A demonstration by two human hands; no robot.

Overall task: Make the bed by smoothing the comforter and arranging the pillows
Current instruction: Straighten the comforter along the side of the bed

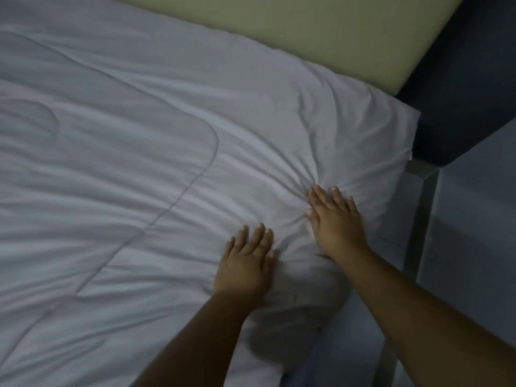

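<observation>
Both hands lie flat, palms down, on the white comforter (139,163) near its right corner. The left hand (245,263) sits nearer the camera, the right hand (335,222) further up, creases fanning out from its fingertips. A yellowish headboard (321,37) runs above.

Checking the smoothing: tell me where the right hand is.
Head view, right of centre: the right hand lies flat on the comforter near its right edge, beside the left hand.

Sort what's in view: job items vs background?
Job: comforter, left hand and right hand, both flat on it.
Background: headboard, dark panel beside it, pale floor. No pillows visible.
</observation>
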